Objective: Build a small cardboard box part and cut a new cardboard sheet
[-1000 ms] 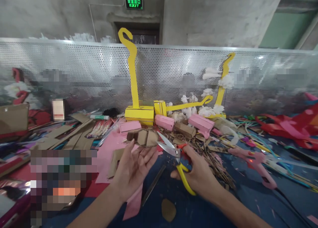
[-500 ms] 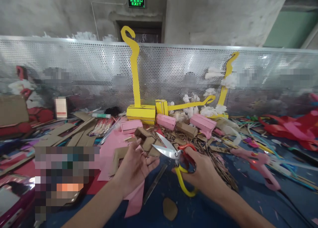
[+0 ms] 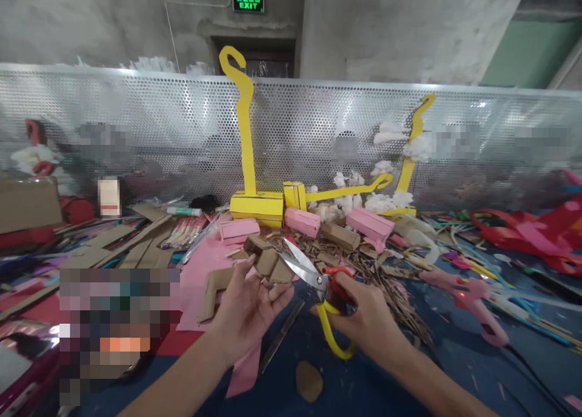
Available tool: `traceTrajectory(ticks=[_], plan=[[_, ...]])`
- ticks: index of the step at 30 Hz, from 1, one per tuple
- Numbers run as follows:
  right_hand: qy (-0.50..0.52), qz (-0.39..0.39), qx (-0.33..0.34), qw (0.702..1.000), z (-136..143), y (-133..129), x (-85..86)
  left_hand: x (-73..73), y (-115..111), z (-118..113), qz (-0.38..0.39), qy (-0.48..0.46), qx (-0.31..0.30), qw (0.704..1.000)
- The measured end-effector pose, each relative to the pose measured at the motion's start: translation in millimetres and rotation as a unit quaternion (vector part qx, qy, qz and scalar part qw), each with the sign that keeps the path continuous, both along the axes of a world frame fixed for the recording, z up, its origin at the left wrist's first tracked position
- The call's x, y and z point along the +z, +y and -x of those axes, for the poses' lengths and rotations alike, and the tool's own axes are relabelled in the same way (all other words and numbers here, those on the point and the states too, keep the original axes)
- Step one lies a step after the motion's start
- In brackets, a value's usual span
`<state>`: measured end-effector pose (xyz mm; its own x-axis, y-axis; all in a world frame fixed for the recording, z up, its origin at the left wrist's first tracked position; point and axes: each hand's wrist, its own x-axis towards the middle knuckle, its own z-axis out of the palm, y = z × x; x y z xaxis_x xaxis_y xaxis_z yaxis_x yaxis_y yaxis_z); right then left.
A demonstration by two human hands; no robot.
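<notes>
My left hand (image 3: 254,308) is turned palm up with its fingers curled around a small folded piece of brown cardboard (image 3: 268,260). In my right hand (image 3: 359,308) is a pair of scissors (image 3: 305,270) with one red and one yellow handle. The blades are slightly apart, pointing left, and their tips lie at the right side of the cardboard piece. Whether they touch it I cannot tell. Below my hands, a metal ruler (image 3: 282,337) and a rounded cardboard scrap (image 3: 310,380) lie on the blue tabletop (image 3: 273,399).
Pink paper boxes (image 3: 303,222) and a yellow box with a tall hooked neck (image 3: 246,144) stand behind. Cardboard scraps (image 3: 400,296) pile up beyond the scissors. At the right lies a pink glue gun (image 3: 473,299) with a cord. A perforated metal panel (image 3: 300,132) runs across the back.
The scissor blades have drawn closer together, and the right hand's handles have shifted slightly left. My left hand and the cardboard piece stay nearly in place.
</notes>
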<state>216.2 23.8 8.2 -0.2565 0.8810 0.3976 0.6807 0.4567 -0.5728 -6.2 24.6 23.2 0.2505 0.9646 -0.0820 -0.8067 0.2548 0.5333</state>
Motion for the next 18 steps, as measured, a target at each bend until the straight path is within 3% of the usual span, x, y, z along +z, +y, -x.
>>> traceTrajectory(ticks=[6, 12, 18], plan=[[-0.04, -0.029, -0.053, 0.997, 0.6, 4.3, -0.6, 3.4, 1.1, -0.2, -0.007, -0.008, 0.001, 1.0], [-0.042, -0.1, -0.054, 0.993, -1.4, 5.3, 1.8, 2.9, 1.0, -1.6, 0.027, 0.018, 0.028, 0.999], [-0.043, -0.072, -0.029, 0.996, -2.2, 3.2, 3.3, 1.3, 0.4, -2.3, 0.032, 0.031, 0.004, 0.999]])
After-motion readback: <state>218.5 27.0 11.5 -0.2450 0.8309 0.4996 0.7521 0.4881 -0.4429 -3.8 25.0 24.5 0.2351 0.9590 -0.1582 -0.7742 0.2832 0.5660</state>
